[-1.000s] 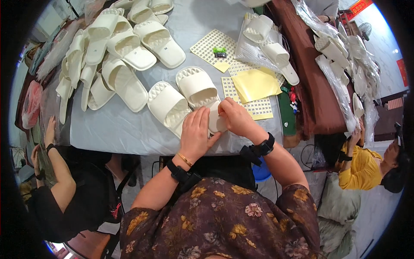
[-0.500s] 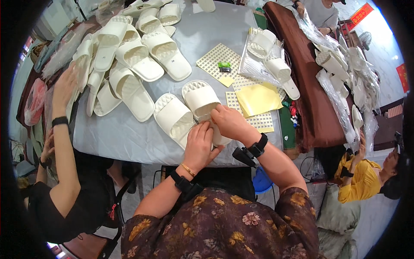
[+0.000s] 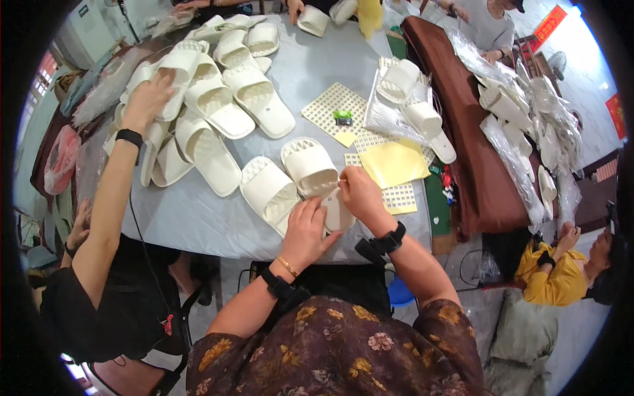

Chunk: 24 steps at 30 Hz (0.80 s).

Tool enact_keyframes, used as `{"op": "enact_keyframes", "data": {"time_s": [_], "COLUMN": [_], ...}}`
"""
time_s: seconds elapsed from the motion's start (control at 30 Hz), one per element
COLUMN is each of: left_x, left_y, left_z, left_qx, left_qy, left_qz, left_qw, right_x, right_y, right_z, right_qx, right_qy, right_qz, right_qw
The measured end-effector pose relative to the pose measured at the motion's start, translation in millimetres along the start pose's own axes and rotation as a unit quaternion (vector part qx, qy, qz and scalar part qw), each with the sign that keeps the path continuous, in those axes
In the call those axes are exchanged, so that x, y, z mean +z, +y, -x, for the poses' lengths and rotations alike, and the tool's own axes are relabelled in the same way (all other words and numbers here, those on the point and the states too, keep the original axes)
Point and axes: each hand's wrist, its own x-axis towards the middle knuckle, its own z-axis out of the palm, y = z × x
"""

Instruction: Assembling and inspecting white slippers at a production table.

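Two cream slippers lie side by side at the table's near edge, toes pointing away: a left slipper (image 3: 267, 191) and a right slipper (image 3: 310, 168), with quilted toe beds. My left hand (image 3: 305, 231) is closed on the right slipper's heel, its thumb along the near end and its fingers over the inner edge, partly covering the left slipper too. A small dark printed mark shows on the right slipper's insole. Beside that slipper's outer edge, my right hand (image 3: 362, 197) is curled in a pinch. Whatever its fingertips hold is too small to make out.
Several cream slippers (image 3: 218, 99) are piled at left, where a co-worker's hand (image 3: 150, 99) reaches in. Sticker sheets (image 3: 335, 105), yellow backing paper (image 3: 394, 165) and a bagged slipper pair (image 3: 399, 80) lie right. Another person's hand (image 3: 295, 9) holds a slipper at the far edge.
My right hand has moved slightly right and down off the slipper's insole, uncovering a printed mark there. The co-worker's hand at left has moved onto the pile. Hands and slippers have appeared at the far edge.
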Motion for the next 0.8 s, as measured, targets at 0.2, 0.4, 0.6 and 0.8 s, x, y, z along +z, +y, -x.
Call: {"op": "enact_keyframes", "data": {"time_s": [0.2, 0.4, 0.6, 0.8], "left_x": [-22.2, -19.4, -8.5, 4.6], "left_y": [-3.8, -0.1, -1.1, -8.8], "left_z": [-0.4, -0.8, -24.0, -33.8], "left_qx": [-0.037, -0.123, -0.163, -0.183], "left_qy": [0.046, 0.040, 0.007, 0.027], "left_qz": [0.035, -0.086, -0.095, -0.145], "left_qw": [0.998, 0.988, 0.982, 0.972], "right_x": [-16.6, -21.5, -21.5, -14.0], "right_y": [22.0, 50.3, 45.4, 46.7], "right_z": [33.0, 56.5, 61.4, 64.0], "right_qx": [0.019, 0.052, 0.032, 0.019], "right_qy": [0.069, 0.067, 0.109, 0.131], "right_qz": [-0.054, -0.121, -0.157, -0.159], "right_qw": [0.996, 0.989, 0.981, 0.978]}}
